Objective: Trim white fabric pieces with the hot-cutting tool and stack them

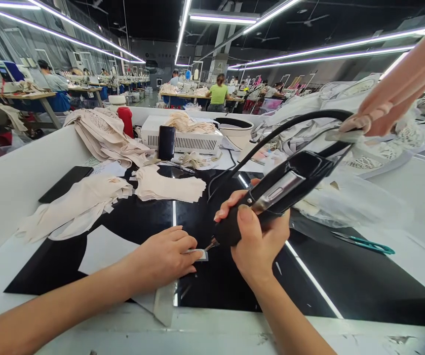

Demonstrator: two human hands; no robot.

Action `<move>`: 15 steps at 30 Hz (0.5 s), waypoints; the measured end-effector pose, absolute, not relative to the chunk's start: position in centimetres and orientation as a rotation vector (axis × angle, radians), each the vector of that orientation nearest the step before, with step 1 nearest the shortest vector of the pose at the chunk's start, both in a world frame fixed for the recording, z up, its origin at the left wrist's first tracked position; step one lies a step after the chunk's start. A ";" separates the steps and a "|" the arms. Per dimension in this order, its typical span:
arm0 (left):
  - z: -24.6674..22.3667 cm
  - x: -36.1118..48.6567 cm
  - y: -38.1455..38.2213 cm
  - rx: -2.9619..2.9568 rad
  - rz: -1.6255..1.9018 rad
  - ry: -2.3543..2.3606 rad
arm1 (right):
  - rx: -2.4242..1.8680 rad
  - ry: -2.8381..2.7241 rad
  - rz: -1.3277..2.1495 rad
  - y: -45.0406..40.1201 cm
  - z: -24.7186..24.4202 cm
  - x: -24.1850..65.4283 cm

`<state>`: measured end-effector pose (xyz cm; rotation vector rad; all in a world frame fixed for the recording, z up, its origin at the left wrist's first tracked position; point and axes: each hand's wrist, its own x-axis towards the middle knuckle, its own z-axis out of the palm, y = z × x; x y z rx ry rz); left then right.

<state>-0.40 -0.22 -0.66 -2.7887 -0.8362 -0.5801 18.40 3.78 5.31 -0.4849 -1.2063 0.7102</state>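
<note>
My right hand (pixel 260 241) is wrapped round a black corded hand tool (pixel 269 197) with a silver lever on its side and a small metal tip. That tip points down to the left, close to the free end of a small pale strip (pixel 202 255). On the strip's other end lie the fingertips of my left hand (pixel 171 251), closed together and pinning it against the glossy black board (pixel 227 281). Part of the strip is hidden under those fingers. A white sheet piece (pixel 103 249) lies partly beneath my left forearm.
Stacked beige fabric pieces (pixel 170 185) and more beige cloth (pixel 82 202) lie at the left. Behind stand a phone (pixel 167 143) and a white vented box (pixel 186 138). Teal-handled snips (pixel 367 243) rest at the right. The cord (pixel 293 125) loops up beside hanging pink fabric (pixel 401 84).
</note>
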 end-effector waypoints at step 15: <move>-0.6 -0.9 -0.7 -2.751 -0.553 -0.933 | -0.486 -1.211 0.709 3.9 5.2 18.3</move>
